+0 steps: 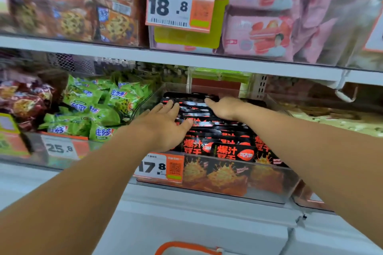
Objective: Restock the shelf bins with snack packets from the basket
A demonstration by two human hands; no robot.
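Observation:
A clear plastic shelf bin (269,184) holds a row of black and red snack packets (232,151) standing on edge. My left hand (165,124) lies flat on the packets at the bin's left side, fingers straight and spread. My right hand (223,107) reaches deeper into the bin and rests on the rear packets, its fingers stretched forward. Neither hand grips a packet. The basket's orange rim (186,247) shows at the bottom edge; what it holds is hidden.
Green snack packets (93,109) fill the bin to the left, dark red ones (22,101) further left. The upper shelf carries cookie packs (72,6) and pink packs (265,31). Price tags 18.8 (178,4), 25.8 (60,148) and 17.8 (159,168) hang on the fronts.

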